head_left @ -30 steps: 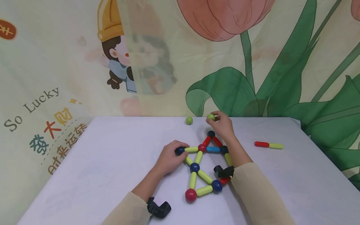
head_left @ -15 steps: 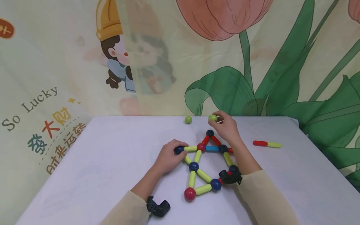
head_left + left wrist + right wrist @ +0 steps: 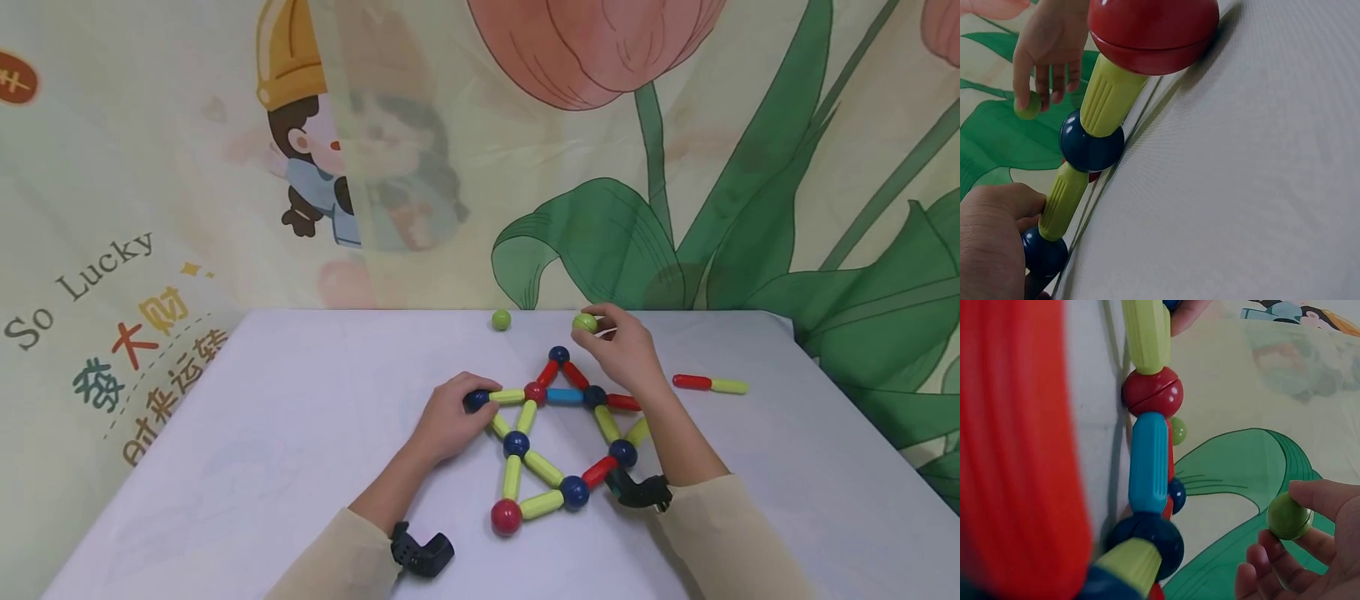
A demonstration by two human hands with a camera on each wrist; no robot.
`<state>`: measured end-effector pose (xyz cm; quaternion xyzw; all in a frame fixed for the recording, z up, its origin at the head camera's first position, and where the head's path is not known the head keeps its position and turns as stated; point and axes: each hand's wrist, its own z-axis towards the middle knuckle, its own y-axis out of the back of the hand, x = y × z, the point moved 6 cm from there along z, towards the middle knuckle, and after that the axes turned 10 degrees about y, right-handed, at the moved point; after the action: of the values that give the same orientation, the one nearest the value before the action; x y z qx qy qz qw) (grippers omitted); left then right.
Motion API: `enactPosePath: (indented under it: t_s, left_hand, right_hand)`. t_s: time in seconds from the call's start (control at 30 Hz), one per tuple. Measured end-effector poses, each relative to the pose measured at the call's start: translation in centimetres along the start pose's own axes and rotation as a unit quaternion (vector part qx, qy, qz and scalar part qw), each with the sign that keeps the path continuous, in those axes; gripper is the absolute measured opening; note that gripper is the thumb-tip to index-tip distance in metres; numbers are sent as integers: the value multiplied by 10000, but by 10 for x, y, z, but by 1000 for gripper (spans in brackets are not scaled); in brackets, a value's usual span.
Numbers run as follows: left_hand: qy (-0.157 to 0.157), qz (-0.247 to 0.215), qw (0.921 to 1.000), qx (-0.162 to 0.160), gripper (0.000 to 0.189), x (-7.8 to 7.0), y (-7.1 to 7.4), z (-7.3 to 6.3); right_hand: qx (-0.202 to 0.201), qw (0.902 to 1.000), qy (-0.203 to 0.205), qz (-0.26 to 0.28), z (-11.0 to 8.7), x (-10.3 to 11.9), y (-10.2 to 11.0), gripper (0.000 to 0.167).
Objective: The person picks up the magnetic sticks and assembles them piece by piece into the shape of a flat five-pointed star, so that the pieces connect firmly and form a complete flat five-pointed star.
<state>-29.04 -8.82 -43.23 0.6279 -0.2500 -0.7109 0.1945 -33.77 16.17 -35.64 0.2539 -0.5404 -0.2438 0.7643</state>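
A flat frame of magnetic rods and balls lies on the white table, with yellow-green, red and blue rods joined by dark blue and red balls. My left hand (image 3: 452,421) grips the dark blue ball (image 3: 477,401) at the frame's left corner, its thumb and fingers around it. Above the far right part of the frame, my right hand (image 3: 621,346) pinches a green ball (image 3: 1289,515) between thumb and fingertips, apart from the rods. Below that hand, a red rod (image 3: 622,402) runs right from a dark ball (image 3: 594,397). The right forearm hides the frame's right end.
A second green ball (image 3: 501,319) sits near the table's far edge. To the right lies a red rod (image 3: 692,382) end to end with a yellow-green rod (image 3: 729,387). A printed cloth backdrop (image 3: 420,150) hangs behind the table (image 3: 247,467).
My right hand has moved right and slightly nearer with the green ball, uncovering more of the frame's right side. The left hand stays on the dark blue ball.
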Motion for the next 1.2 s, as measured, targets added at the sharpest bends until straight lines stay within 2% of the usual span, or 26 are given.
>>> enactPosePath:
  t_s: [0.87,1.2]
  left_hand:
    - [14,-25,10000,-58,26,2,-2,0]
    - [-3,-12,10000,-59,25,1,-1,1]
  right_hand:
    - [465,9971,-463,-389,-48,-49,33,54]
    - [858,9913,-928,-357,-65,-71,43,58]
